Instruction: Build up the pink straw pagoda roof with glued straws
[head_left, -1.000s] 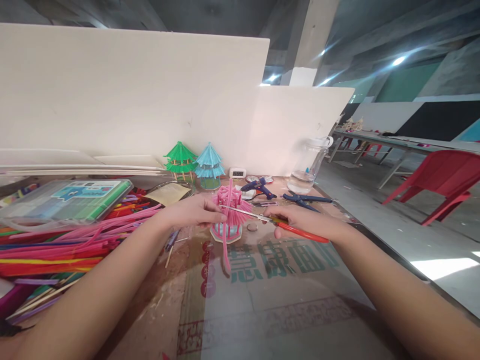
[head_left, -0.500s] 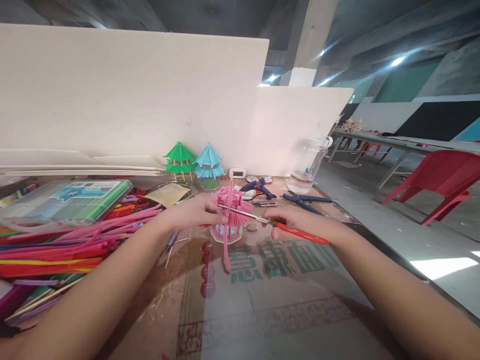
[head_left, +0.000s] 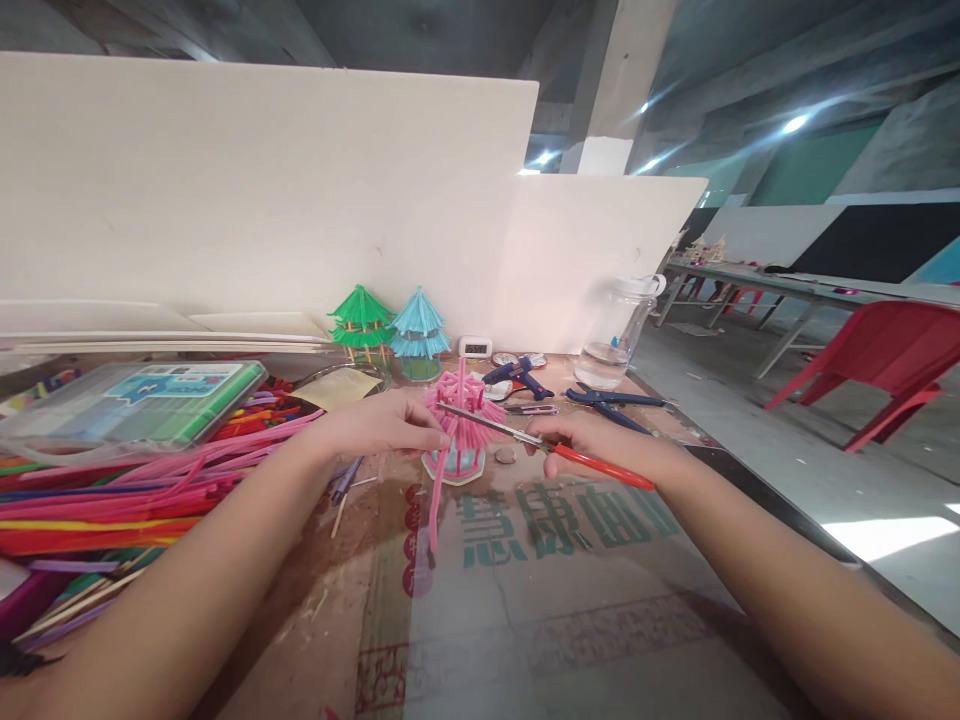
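Observation:
My left hand (head_left: pixel 397 422) pinches a pink pipe cleaner (head_left: pixel 436 500), whose loose end hangs down in front of the table. In my right hand (head_left: pixel 574 440) are scissors (head_left: pixel 600 468) with red handles, seen nearly edge-on. Their long metal blades point left across the front of a small pink pavilion (head_left: pixel 469 430), close to my left fingertips. Whether the blades touch the pipe cleaner cannot be made out. The pavilion has a fringed pink roof and a pale octagonal base (head_left: pixel 454 472), partly hidden by my left hand and the blades.
Green (head_left: pixel 361 318) and light blue (head_left: pixel 418 325) pavilions stand behind, beside a small digital clock (head_left: pixel 475 347). A glue gun (head_left: pixel 519 377), blue pliers (head_left: pixel 611 400) and a water jug (head_left: pixel 609 340) are at right. Pipe cleaners (head_left: pixel 150 490) and a plastic case (head_left: pixel 135 405) fill the left.
The hanging end of the pink pipe cleaner has swung left. My left fingers and the scissors have shifted only slightly.

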